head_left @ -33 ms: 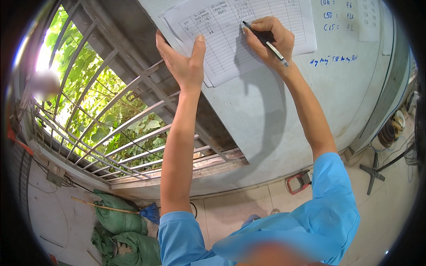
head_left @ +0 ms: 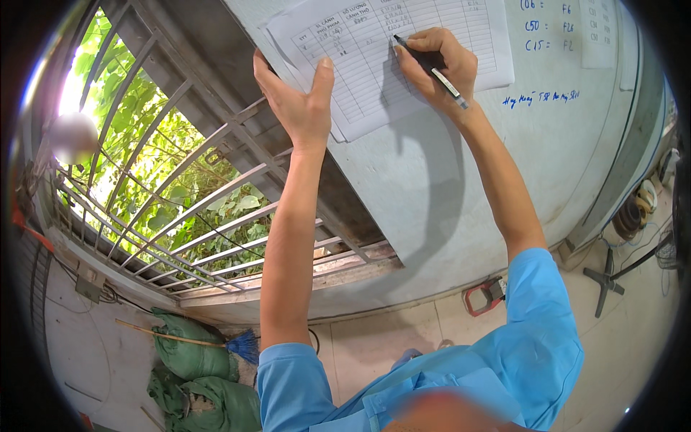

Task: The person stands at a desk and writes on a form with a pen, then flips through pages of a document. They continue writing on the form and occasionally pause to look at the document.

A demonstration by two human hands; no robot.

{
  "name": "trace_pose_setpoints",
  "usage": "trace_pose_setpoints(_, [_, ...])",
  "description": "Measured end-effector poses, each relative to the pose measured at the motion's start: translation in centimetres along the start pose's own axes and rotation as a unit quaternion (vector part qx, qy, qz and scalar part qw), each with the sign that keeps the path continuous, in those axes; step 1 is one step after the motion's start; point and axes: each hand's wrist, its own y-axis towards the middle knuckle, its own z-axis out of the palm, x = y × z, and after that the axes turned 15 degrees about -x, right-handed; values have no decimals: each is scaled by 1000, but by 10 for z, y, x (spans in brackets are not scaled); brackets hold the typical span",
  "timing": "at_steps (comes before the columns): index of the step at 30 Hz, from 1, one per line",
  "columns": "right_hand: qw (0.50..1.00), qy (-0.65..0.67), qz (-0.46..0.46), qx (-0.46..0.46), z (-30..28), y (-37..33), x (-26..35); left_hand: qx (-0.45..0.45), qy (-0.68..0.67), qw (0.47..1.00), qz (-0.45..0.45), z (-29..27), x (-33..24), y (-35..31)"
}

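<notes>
Gripped a pen (head_left: 449, 84) in the right hand (head_left: 448, 61), over paper (head_left: 367, 97) just beneath; spread the left hand (head_left: 306, 104) wide, with thumb on the paper's edge. Perhaps risked a crooked stroke from paper slipping under that thumb.

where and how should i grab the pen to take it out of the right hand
The pen is probably best pinched across its slim barrel at the rear end, coming from the picture's lower right: that end slants out uncovered, while the right hand grips it nearer the tip, at the paper.
</notes>
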Motion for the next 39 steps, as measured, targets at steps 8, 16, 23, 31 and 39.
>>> trace_pose_setpoints(8, [1000,-16,-23,-13,6,4,-5,3,-13,1000,12,4,4,3])
trace_pose_setpoints(16, [1000,-17,-10,6,4,5,-6,-2,3,1000,10,5,2,3])
trace_pose_setpoints(23, [998,22,53,-23,3,5,-2,2,-8,1000,4,5,4,4])
trace_pose_setpoints(31, [1000,-11,12,-11,3,6,-7,1,-1,1000,9,5,4,4])
trace_pose_setpoints(39, [1000,-11,11,-1,2,4,-8,-3,2,1000,7,5,2,3])
